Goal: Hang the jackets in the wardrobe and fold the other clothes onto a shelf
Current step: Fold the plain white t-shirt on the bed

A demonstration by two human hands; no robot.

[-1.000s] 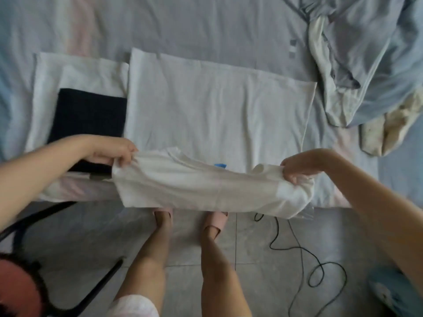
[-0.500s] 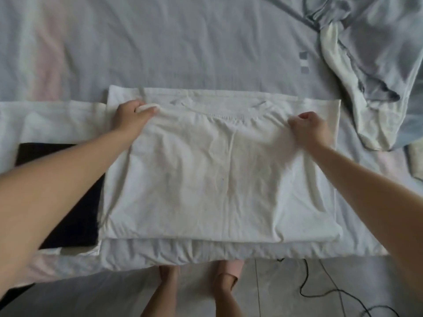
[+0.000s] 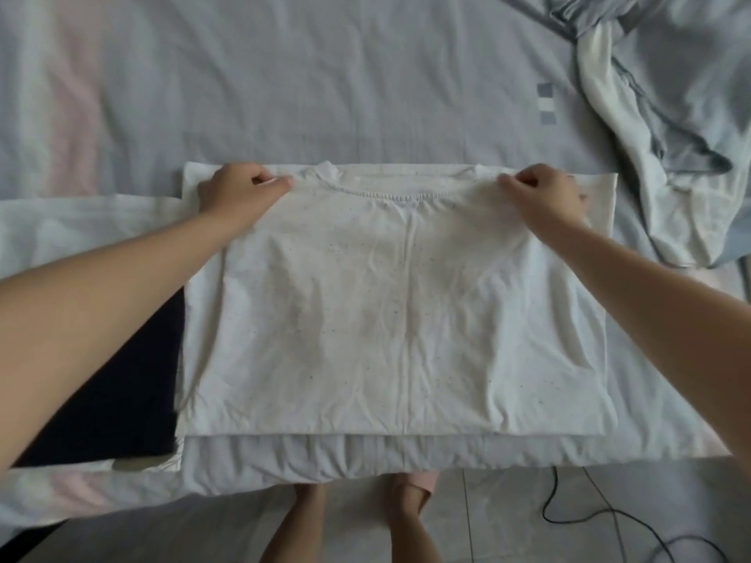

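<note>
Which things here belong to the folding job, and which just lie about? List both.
Job: white speckled cotton T-shirt, pinched by left hand and right hand; folded white garment under it; folded dark navy garment.
Lying about: thin black cable; pink slipper.

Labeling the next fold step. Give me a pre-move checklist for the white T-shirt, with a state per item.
1. Left hand pinches the white T-shirt at one shoulder: ok.
2. Right hand pinches the other shoulder: ok.
3. Shirt lies flat on the folded white cloth: ok, light creases only.
4. Collar centred between the hands: ok.
5. Sleeves tucked under: cannot tell, hidden.
6. Dark garment lies beside the shirt, not on it: ok.
</note>
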